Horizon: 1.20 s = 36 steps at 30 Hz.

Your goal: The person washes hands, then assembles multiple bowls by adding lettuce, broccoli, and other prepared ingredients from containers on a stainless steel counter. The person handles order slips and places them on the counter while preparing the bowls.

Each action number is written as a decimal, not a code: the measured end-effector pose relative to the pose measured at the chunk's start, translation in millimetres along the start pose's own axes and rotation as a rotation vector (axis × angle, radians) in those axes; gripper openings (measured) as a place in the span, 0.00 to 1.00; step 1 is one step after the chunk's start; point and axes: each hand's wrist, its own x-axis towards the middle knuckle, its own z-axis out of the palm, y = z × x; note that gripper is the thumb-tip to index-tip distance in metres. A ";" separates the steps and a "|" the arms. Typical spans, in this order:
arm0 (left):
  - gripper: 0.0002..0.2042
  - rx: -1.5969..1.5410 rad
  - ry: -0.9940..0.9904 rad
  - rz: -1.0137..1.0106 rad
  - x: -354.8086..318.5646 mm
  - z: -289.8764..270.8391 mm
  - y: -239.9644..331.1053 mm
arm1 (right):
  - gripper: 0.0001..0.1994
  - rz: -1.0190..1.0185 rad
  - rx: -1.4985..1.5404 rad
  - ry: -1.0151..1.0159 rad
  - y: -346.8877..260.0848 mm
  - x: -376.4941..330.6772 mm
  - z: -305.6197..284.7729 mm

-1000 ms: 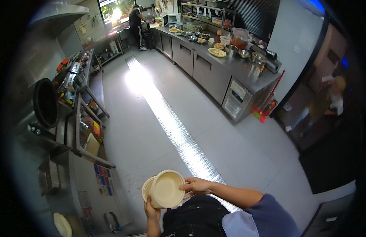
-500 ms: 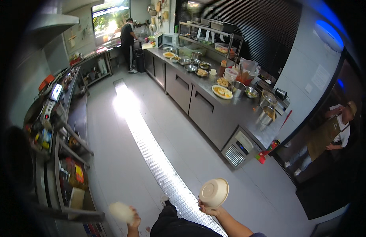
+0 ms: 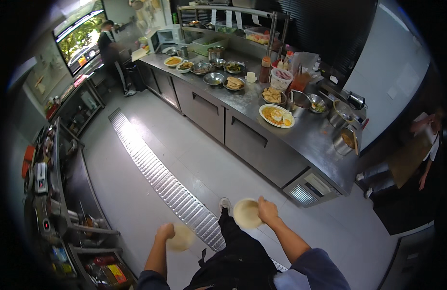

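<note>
My right hand (image 3: 267, 210) grips the rim of a round beige bowl (image 3: 246, 214), whose hollow inside faces up at me. My left hand (image 3: 166, 231) is closed on the edge of a pale, round, flat-looking piece (image 3: 182, 238); motion blurs it, so whether it is a lid or a shallow bowl is unclear. Both are held low over the floor, apart from each other, on either side of my legs. Ahead on the steel counter (image 3: 238, 106) are an oval plate of food with eggs (image 3: 277, 116) and a bowl of golden pieces (image 3: 273, 95).
Steel pots (image 3: 345, 140) stand at the counter's right end, below a shelf (image 3: 227, 34) with tubs. Shelving (image 3: 95, 228) lines my left. A metal drain grate (image 3: 160, 178) crosses the floor. One person (image 3: 112, 53) works at the far left; another (image 3: 402, 159) stands at right.
The counter appears closer, and my view has swung right. The bowl in my right hand has turned from showing its underside to showing its inside. Both hands have come further into view.
</note>
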 end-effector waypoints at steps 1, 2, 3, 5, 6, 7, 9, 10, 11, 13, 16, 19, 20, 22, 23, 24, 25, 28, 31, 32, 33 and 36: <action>0.14 0.124 -0.037 -0.052 26.8 2.5 13.8 | 0.14 0.049 -0.145 0.119 -6.2 32.8 4.3; 0.14 0.135 -0.086 -0.064 49.8 5.0 28.9 | 0.14 0.137 0.245 0.018 -10.4 64.7 1.6; 0.13 0.107 -0.105 -0.050 71.7 8.7 47.4 | 0.14 0.230 0.631 -0.104 -18.5 98.7 -3.7; 0.16 0.032 -0.086 0.073 109.6 17.0 94.0 | 0.14 0.305 1.047 -0.222 -52.6 158.1 -13.1; 0.16 0.015 -0.076 0.080 124.9 23.3 118.7 | 0.14 0.298 1.063 -0.224 -75.2 185.4 -19.6; 0.17 -0.003 -0.052 0.079 137.1 31.6 146.1 | 0.13 0.281 1.074 -0.228 -100.2 209.2 -28.1; 0.19 -0.080 -0.093 0.121 154.8 46.4 207.6 | 0.13 0.242 1.153 -0.284 -154.5 253.5 -46.1; 0.19 -0.113 -0.094 0.165 161.8 51.6 239.7 | 0.13 0.225 1.193 -0.318 -181.4 274.1 -54.9; 0.19 -0.143 -0.095 0.225 169.4 54.8 271.3 | 0.13 0.181 1.177 -0.282 -205.4 294.6 -63.2; 0.20 -0.204 -0.173 0.288 188.1 54.9 333.5 | 0.13 0.088 1.142 -0.221 -248.1 339.2 -75.8; 0.21 -0.329 -0.268 0.364 234.3 46.7 412.5 | 0.14 -0.019 1.118 -0.108 -299.6 416.2 -80.6; 0.23 -0.519 -0.348 0.346 297.9 24.1 477.5 | 0.14 -0.023 1.157 -0.096 -349.6 496.8 -72.6; 0.24 -0.638 -0.380 0.307 324.1 15.7 500.9 | 0.14 -0.003 1.185 -0.105 -366.6 523.9 -70.2; 0.25 -0.855 -0.450 0.274 382.6 -2.3 558.2 | 0.15 0.050 1.266 -0.097 -404.4 583.4 -69.4; 0.25 -0.856 -0.430 0.277 409.9 -13.3 588.2 | 0.15 0.033 1.293 -0.056 -421.6 611.8 -71.4; 0.25 -0.866 -0.393 0.265 437.2 -22.3 618.6 | 0.15 0.044 1.310 -0.029 -435.7 640.5 -76.3; 0.24 -0.891 -0.337 0.240 460.7 -29.1 645.4 | 0.15 0.063 1.318 -0.009 -446.1 666.8 -83.4; 0.23 -0.758 -0.261 0.231 520.0 -60.8 725.9 | 0.12 0.156 1.298 0.172 -462.2 744.6 -115.3; 0.22 -0.524 -0.192 0.286 574.3 -93.1 811.0 | 0.11 0.114 1.335 0.381 -456.5 822.9 -160.1; 0.21 -0.427 -0.160 0.292 591.5 -102.1 834.8 | 0.12 0.113 1.241 0.471 -451.1 849.5 -173.1; 0.21 -0.370 -0.150 0.321 610.3 -109.4 859.1 | 0.12 0.113 1.192 0.503 -443.4 875.6 -185.9; 0.18 -0.216 -0.086 0.371 679.8 -122.3 929.9 | 0.12 0.136 1.174 0.623 -423.8 964.8 -204.4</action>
